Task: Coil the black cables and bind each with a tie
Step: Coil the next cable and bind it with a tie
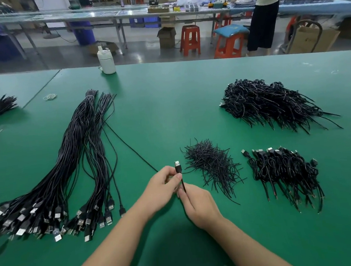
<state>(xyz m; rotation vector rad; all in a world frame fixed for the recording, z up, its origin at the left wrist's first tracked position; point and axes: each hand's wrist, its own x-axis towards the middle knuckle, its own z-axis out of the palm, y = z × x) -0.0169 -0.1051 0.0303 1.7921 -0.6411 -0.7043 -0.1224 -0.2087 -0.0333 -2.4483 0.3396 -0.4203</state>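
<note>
Two bare forearms rise from the bottom edge of the frame and meet just below centre, over a green table point(169, 112). We see the right hand point(196, 206) lower and nearer the camera, fingers curled and pinching the black cable point(183, 185) just under the plug. The left hand point(163, 185) sits slightly higher and to the left, its thumb and fingertips clamped on the USB plug point(178, 167), which points toward the top of the frame. Between the two hands the cable's long axis runs nearly upright in the picture; its free length trails away up and to the left across the table toward the straight bundle. We judge that coiling will turn on this: the slack lies to the upper left, on the left hand's side, so it must be drawn in toward the hands. Just right of the hands lies a heap of short black ties point(212, 165), closest to the right hand. Further right sits a pile of coiled cables point(285, 171). At left, the bundle of straight cables point(75, 164) fans out with its plugs toward the camera. In the upper right lies a larger pile of bound cables point(268, 103). Beyond, at the table's far edge, stands a white bottle point(106, 60).
</note>
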